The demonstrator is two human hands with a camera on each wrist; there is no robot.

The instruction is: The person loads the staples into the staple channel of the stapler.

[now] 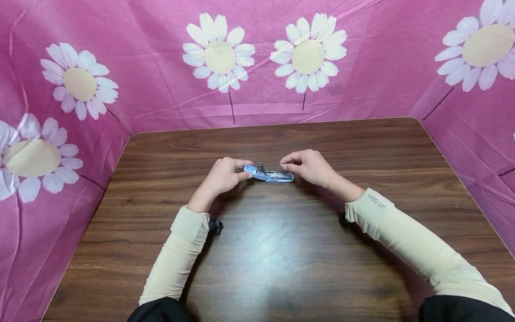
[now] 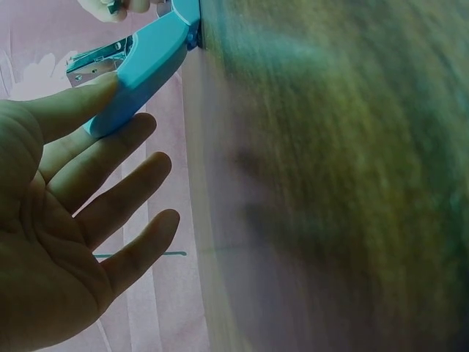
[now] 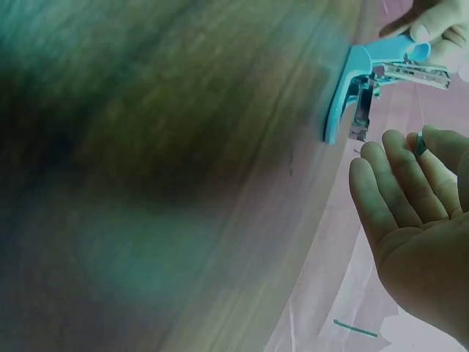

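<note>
A light blue stapler (image 1: 277,180) stands swung open on the table, its metal magazine and upper metal part exposed. My left hand (image 1: 223,175) pinches its left end between thumb and fingers; in the left wrist view the other fingers spread away from the blue body (image 2: 154,59). Just off the stapler's right end, my right hand (image 1: 311,166) pinches a small metallic piece (image 3: 421,144) that looks like a short strip of staples. In the right wrist view its remaining fingers extend loosely beside the opened stapler (image 3: 359,62).
The brown wood-grain table (image 1: 261,268) reaches back to a pink cloth (image 1: 153,80) printed with large white daisies, which hangs behind and along both sides. Dark straps or mounts show under both sleeve cuffs.
</note>
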